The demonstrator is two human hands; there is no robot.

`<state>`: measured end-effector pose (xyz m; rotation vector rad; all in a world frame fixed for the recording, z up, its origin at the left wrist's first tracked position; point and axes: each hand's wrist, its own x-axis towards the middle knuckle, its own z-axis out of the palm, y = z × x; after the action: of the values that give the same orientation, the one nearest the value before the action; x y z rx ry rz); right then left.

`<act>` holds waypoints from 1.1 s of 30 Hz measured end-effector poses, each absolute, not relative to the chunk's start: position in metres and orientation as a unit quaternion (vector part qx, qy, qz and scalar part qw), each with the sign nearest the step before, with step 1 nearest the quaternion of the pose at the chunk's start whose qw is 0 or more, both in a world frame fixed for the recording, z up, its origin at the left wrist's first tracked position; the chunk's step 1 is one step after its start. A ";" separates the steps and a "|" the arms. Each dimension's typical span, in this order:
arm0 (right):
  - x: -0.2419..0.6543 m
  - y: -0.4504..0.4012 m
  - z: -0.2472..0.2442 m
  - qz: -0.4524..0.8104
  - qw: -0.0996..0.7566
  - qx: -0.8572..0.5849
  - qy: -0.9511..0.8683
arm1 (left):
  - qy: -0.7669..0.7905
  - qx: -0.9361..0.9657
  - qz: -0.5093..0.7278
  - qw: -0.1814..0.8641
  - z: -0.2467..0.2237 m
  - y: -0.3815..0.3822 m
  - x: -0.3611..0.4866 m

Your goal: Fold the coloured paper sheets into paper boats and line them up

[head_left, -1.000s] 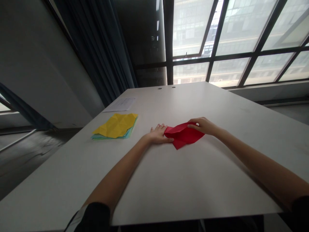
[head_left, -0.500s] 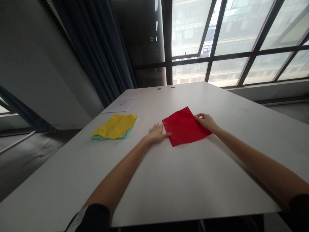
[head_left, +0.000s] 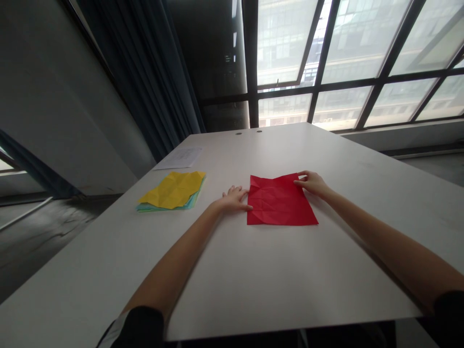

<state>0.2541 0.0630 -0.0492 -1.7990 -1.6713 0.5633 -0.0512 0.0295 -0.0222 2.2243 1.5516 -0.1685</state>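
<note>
In the head view, a red sheet of paper (head_left: 277, 202) lies between the hands on a pale tabletop (head_left: 275, 280). The left hand (head_left: 234, 199) is spread, palm down, just beside the sheet's left edge, its thumb at that edge; it seems set there to steady that side without covering the paper. The right hand (head_left: 314, 184) has its thumb and fingers closed on the far right corner, a hold that probably lets it guide the sheet while leaving most of the surface in sight. The hands are apart, with the paper spanning the gap. The sheet's near edge runs left to right, facing the person, and its left edge points almost straight away from them; the right edge slants inward toward the right hand. It looks about square, so no long axis can be told. Creases cross its left part, and the far edge is slightly wavy, perhaps from earlier folds. Well to the left of the left hand, a creased yellow sheet (head_left: 174, 189) rests on blue-green sheets (head_left: 188, 205), likely stacked aside to leave room between the hands. Beyond that stack lies a white printed page (head_left: 179, 158).
</note>
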 end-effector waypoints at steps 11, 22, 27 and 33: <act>0.261 0.068 -0.059 0.281 0.282 -0.649 -0.648 | 0.625 0.763 0.092 0.135 -0.040 0.045 -0.068; 0.262 0.069 -0.057 0.284 0.234 -0.624 -0.690 | 0.600 0.773 0.156 0.133 -0.045 0.045 -0.058; 0.261 0.066 -0.055 0.274 0.212 -0.618 -0.706 | 0.526 0.770 0.264 0.247 -0.046 0.049 -0.060; 0.263 0.066 -0.055 0.245 0.201 -0.630 -0.709 | 0.539 0.712 0.355 0.275 -0.053 0.056 -0.061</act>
<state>0.2634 0.0664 -0.0553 -1.7600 -1.9819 0.6847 -0.0613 0.0559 -0.0528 1.9149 1.4503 0.9550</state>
